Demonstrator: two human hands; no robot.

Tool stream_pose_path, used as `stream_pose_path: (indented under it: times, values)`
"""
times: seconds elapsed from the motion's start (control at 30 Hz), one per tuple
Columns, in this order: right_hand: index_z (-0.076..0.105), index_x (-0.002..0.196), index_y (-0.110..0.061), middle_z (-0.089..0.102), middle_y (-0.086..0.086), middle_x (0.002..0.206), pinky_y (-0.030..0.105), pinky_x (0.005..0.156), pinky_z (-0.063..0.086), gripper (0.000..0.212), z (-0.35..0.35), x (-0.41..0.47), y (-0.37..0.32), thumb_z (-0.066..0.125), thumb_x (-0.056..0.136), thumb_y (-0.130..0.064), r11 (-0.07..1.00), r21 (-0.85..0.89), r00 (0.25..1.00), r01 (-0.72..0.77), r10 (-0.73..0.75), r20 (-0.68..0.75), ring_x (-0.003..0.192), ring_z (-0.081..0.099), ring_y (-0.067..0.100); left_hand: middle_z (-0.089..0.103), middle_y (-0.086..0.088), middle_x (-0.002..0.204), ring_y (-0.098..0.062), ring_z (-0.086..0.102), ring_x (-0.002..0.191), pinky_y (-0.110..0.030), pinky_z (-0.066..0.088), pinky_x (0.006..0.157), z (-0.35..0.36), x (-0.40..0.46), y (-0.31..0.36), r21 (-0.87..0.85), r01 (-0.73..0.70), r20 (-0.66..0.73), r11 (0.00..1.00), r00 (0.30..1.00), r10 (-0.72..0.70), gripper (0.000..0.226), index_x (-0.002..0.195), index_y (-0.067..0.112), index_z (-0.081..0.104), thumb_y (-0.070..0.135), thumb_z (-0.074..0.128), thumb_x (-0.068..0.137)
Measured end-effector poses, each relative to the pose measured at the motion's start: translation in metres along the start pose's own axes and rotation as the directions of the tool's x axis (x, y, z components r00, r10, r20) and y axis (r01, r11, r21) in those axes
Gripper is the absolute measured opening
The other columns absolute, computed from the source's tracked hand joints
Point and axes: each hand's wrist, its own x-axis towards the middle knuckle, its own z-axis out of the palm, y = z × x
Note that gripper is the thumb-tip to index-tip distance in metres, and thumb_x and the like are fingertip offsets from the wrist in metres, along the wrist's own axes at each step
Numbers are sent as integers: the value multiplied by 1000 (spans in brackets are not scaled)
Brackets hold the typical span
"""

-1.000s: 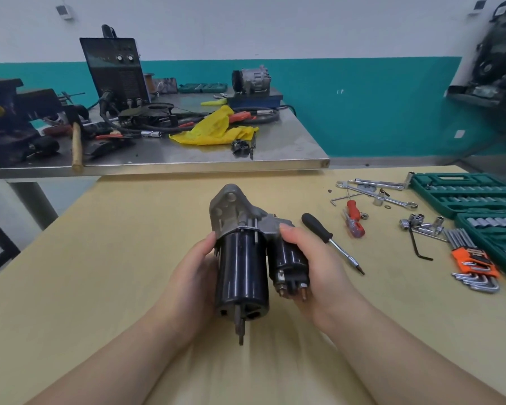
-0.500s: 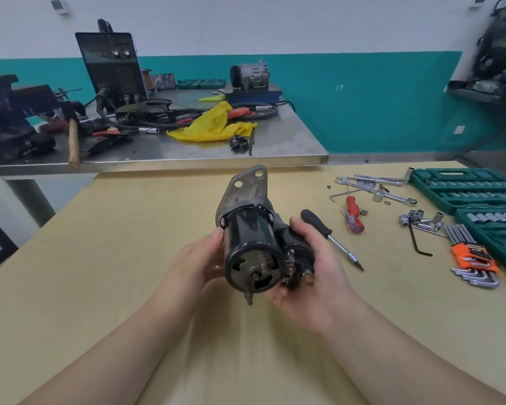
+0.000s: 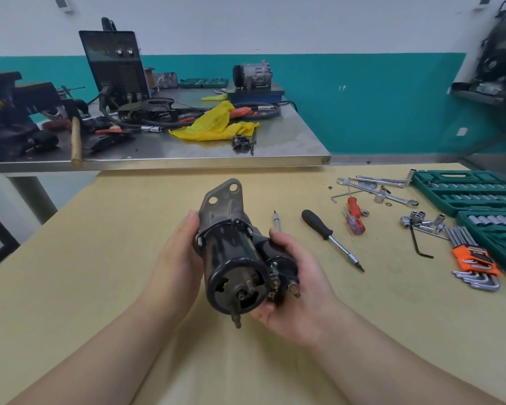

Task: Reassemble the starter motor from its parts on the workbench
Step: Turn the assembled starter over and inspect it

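Fingers (image 3: 278, 238) of two hands — left hand (image 3: 176, 267), right hand (image 3: 301, 287) — grip one starter motor (image 3: 231, 258).

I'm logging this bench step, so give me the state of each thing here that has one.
starter motor: held off the workbench, open rear end toward the camera
left hand: holds the motor's left side
right hand: cradles the solenoid side from below
black screwdriver: lying flat, untouched
socket set case: open
hex keys: lying in their orange holder
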Motion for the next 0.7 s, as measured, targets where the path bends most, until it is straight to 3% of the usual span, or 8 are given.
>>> stream_pose_path:
  times: [0.07,0.13,0.2,0.27,0.53,0.7]
  values:
    - [71,99,-20,65,2,84,20,43,30,33,-1,1,2,74,83,-49,999,-49,1000,-17,17,-6,64,52,19,70,-28,131,-47,65,127,-61,47,114,0,1,-2,43,-63,-51,997,997,65,67,133,3,67,59,48,102]
    - [72,98,-20,64,3,86,22,44,28,34,-1,2,4,73,85,-51,996,-77,999,-40,40,-2,65,49,19,75,-19,118,-35,73,111,-47,59,97,-1,1,-3,115,-194,-87,974,975,204,47,123,14,72,51,50,104]
    - [74,97,-20,65,3,85,22,44,31,34,-1,2,6,73,85,-52,993,-100,998,-64,65,13,64,51,19,73,-25,114,-38,71,102,-46,60,87,-3,-1,-1,71,-229,-79,971,969,235,51,125,9,71,50,57,97]
    - [76,93,-21,65,3,83,22,44,33,33,0,2,7,73,85,-53,988,-134,997,-71,75,20,64,52,19,71,-33,117,-44,71,102,-50,60,87,-4,-3,3,0,-194,-57,981,979,194,63,125,-2,71,52,61,94]
    - [73,94,-23,62,2,82,22,46,36,34,0,3,7,73,88,-56,979,-200,999,-43,44,2,61,54,17,75,-28,103,-39,75,90,-41,65,73,-4,-6,10,-116,6,-54,993,998,-12,65,115,-4,75,55,51,102]
    - [75,90,-22,62,5,74,25,47,39,58,-1,1,-3,59,91,-77,932,-361,997,-11,40,72,56,57,19,78,-19,102,-33,78,88,-40,67,76,-12,-1,12,-232,91,-57,968,993,-107,65,100,5,84,65,60,95]
